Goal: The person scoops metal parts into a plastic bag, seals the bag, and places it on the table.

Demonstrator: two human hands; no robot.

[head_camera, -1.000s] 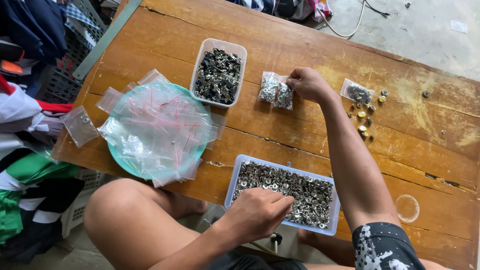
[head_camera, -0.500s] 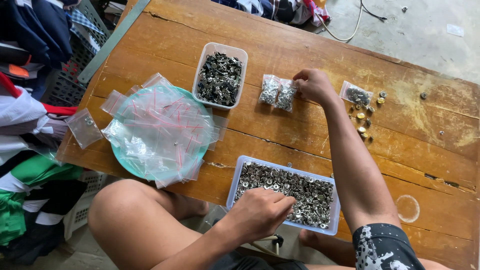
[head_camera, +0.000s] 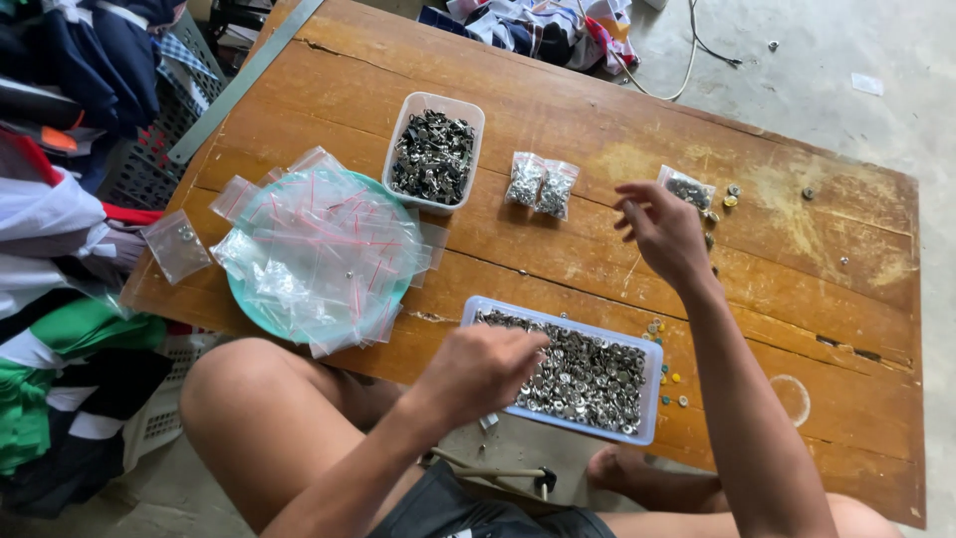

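The left hand [head_camera: 478, 369] rested on the near-left corner of the blue-rimmed tray of silver snap buttons [head_camera: 583, 374], its fingers curled narrow and bunched down into the pile — whether they pinched a button could not be told, since the knuckles hid the tips. The tray sat at the table's [head_camera: 597, 110] near edge, close to the person's lap, probably so the hand could dip in without stretching.

The right hand [head_camera: 662, 234] hung in the air beyond the tray, toward its far-right side, fingers loosely spread and empty. Past the tray's far edge lay two small filled bags [head_camera: 540, 184] side by side, just apart from that hand, and further right of them another small bag [head_camera: 687, 187] with a few loose gold and dark pieces beside it.

Beyond the tray and to its left stood a clear tub of dark metal parts [head_camera: 433, 154]. Left of the tray, a teal plate heaped with empty zip bags [head_camera: 314, 259] took up much of that side, some bags spilling over its rim. Small coloured beads [head_camera: 667, 384] were scattered just right of the tray. Nothing stood between either hand and the tray.
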